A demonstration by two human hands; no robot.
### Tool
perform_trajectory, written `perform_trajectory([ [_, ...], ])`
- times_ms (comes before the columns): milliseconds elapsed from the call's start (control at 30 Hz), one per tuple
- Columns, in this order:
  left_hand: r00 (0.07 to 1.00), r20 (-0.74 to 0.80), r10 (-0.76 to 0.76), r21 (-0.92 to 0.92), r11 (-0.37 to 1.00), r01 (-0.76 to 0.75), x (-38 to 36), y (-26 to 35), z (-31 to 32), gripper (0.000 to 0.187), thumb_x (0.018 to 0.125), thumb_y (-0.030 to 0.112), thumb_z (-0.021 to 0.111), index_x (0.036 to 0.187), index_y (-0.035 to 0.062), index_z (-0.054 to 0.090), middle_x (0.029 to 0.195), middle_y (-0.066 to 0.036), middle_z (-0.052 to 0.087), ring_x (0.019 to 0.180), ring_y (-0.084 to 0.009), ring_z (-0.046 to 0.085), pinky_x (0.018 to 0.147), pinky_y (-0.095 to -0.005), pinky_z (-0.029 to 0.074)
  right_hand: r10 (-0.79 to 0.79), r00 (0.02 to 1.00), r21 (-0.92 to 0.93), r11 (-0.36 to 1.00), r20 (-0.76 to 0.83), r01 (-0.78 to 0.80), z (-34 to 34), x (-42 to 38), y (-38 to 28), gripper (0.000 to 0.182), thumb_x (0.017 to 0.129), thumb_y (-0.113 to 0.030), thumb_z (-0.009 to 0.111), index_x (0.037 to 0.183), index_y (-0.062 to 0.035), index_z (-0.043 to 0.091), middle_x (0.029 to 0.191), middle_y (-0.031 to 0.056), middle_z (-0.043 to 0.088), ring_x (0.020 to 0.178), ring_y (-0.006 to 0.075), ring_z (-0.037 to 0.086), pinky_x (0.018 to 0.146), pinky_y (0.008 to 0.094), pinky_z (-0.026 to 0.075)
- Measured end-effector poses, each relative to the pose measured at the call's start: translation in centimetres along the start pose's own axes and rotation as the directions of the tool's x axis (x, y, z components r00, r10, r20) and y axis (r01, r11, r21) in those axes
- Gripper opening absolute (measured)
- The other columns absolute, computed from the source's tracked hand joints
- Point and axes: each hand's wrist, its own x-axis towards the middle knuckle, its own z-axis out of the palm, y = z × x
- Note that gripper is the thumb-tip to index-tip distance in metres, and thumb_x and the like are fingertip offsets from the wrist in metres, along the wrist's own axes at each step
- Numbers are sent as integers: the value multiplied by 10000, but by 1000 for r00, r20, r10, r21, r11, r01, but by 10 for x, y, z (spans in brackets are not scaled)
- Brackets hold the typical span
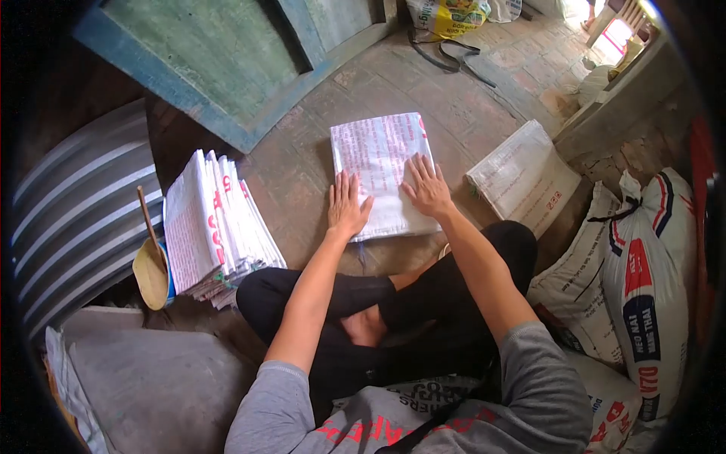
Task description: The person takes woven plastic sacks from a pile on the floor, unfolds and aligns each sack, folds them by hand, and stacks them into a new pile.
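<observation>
A folded white woven sack (384,151) with faint print lies flat on the brick floor in front of my crossed legs. My left hand (349,206) rests palm down on its left edge, fingers apart. On its right part lies my right hand (427,188), also flat with spread fingers. To the left, a stack of folded white sacks with red print (200,227) leans near my knee. Another folded sack, duller white (525,178), lies on the floor at the right.
Filled sacks (646,295) stand at the right beside my knee. Corrugated metal sheets (83,227) and a yellow scoop-like object (151,276) are at the left. A blue-green wooden door (204,68) is at the upper left. A black strap (461,60) lies farther ahead.
</observation>
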Motion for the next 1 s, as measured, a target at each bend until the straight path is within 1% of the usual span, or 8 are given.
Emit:
perform_trajectory([
  [100,999,-36,-2,16,1000,2,23,3,-16,726,964,441,477,1492,-14,273,1582,-263,174,1483,-385,139,1213,-491,100,37,993,-33,999,112,-34,-27,25,-7,657,969,-460,459,1472,-48,368,1563,193,290,1475,352,210,1198,520,141],
  [200,989,-146,32,-34,999,-37,81,-12,-7,722,947,422,504,1479,-25,308,1569,-277,204,1479,-385,158,1217,-484,94,-45,990,1,999,-135,46,-15,66,3,639,970,-436,458,1462,-36,382,1562,196,289,1474,360,209,1200,513,135],
  [367,996,-85,-24,16,1000,26,145,-40,12,774,969,480,442,1520,-20,228,1594,-261,146,1494,-375,113,1225,-446,80,67,994,2,998,-82,-67,10,95,25,681,988,-467,390,1509,-36,308,1602,180,214,1499,332,144,1214,489,96],
  [667,1000,-17,-16,-99,995,14,127,-45,4,776,987,488,409,1537,-6,177,1606,-247,109,1502,-359,78,1222,-457,68,74,997,42,996,-31,-73,8,81,31,695,994,-469,379,1527,-38,263,1618,165,168,1504,321,125,1217,482,65],
  [800,990,117,79,4,997,-80,41,-25,-18,772,985,465,442,1532,-14,182,1601,-259,108,1500,-375,71,1212,-489,91,140,985,103,983,98,-150,-14,33,37,660,994,-388,437,1524,-36,260,1590,210,216,1474,371,199,1197,506,144],
  [867,979,184,92,15,995,-96,1,-20,-21,778,982,471,452,1530,-13,185,1602,-257,106,1492,-404,87,1198,-517,125,199,966,99,971,163,-217,-30,18,29,601,968,-313,511,1463,-20,338,1522,218,340,1399,385,338,1140,492,285],
  [900,989,130,75,15,997,-78,-10,-12,-30,787,944,442,542,1507,-20,242,1584,-263,161,1464,-425,179,1183,-509,192,256,939,91,955,230,-283,-39,12,25,604,950,-311,547,1440,-12,358,1501,218,371,1369,392,381,1117,481,327],
  [1000,948,248,-200,-142,960,240,-20,15,-62,806,866,386,664,1454,-38,311,1547,-266,246,1400,-422,316,1143,-480,294,526,761,169,769,381,-616,-39,-7,13,616,879,-321,652,1356,1,431,1339,216,527,1228,383,525,1020,430,438],
])
